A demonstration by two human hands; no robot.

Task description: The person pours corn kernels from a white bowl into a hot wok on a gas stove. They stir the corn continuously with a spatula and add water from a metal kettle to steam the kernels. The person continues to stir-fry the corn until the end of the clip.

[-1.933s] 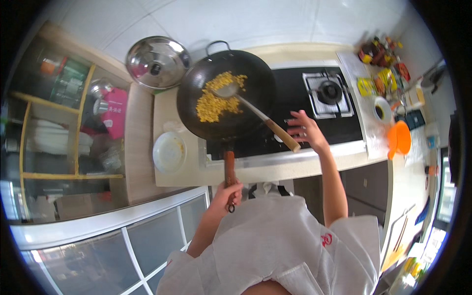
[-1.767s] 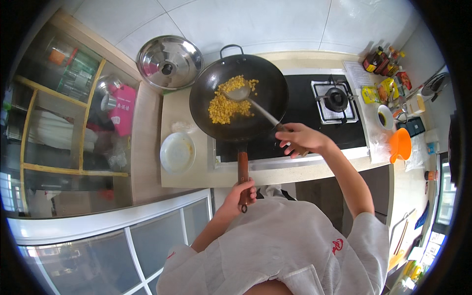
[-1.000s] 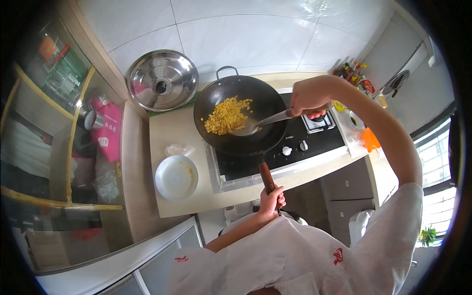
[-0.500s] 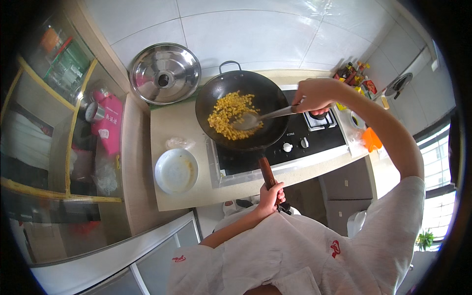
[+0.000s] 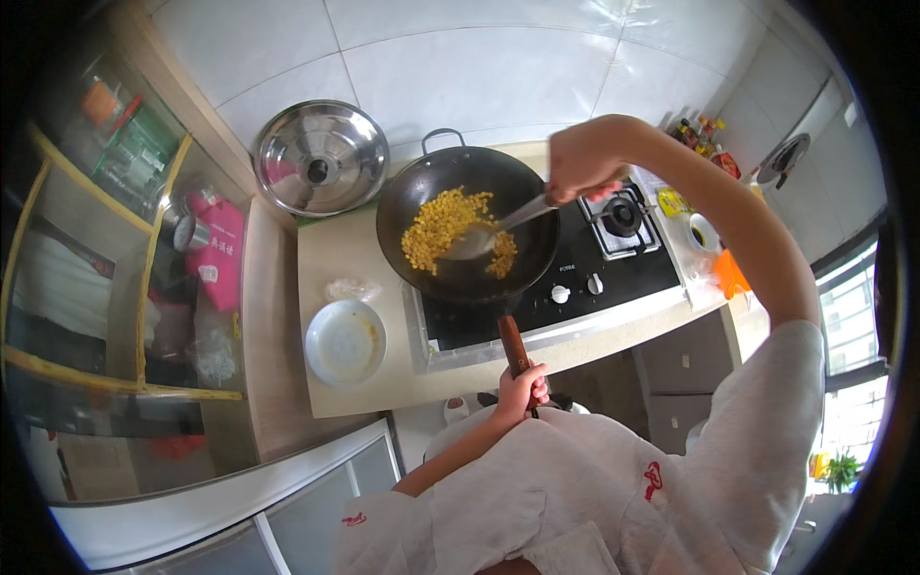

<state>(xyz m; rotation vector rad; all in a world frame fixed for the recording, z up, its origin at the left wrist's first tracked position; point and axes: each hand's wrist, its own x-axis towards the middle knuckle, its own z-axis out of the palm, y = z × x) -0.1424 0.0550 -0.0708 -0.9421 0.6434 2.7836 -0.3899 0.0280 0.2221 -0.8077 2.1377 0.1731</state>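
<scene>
A black wok [image 5: 522,251] with a wooden handle [image 5: 514,342] sits over the left side of the stove. My left hand [image 5: 522,391] is closed around the lower end of that handle. Yellow corn kernels [image 5: 443,226] lie in the wok, mostly left of its middle, with a small clump on the near right. My right hand [image 5: 583,165] grips the shaft of a metal spatula [image 5: 522,213] above the wok's right rim. The spatula's broad blade rests among the kernels, partly splitting them. The grip end is hidden inside my right hand.
A steel lid [image 5: 335,144] leans on the tiled wall at the back left. Nearer stands a white plate [image 5: 335,347] beside a crumpled plastic bag [image 5: 353,289]. The uncovered right burner [image 5: 623,218] lies beneath my forearm. Bottles [image 5: 704,139] stand in the back right corner.
My right hand has shifted left and slightly up, carrying the spatula blade left through the corn. A small clump now lies apart on the right. My left hand still holds the handle.
</scene>
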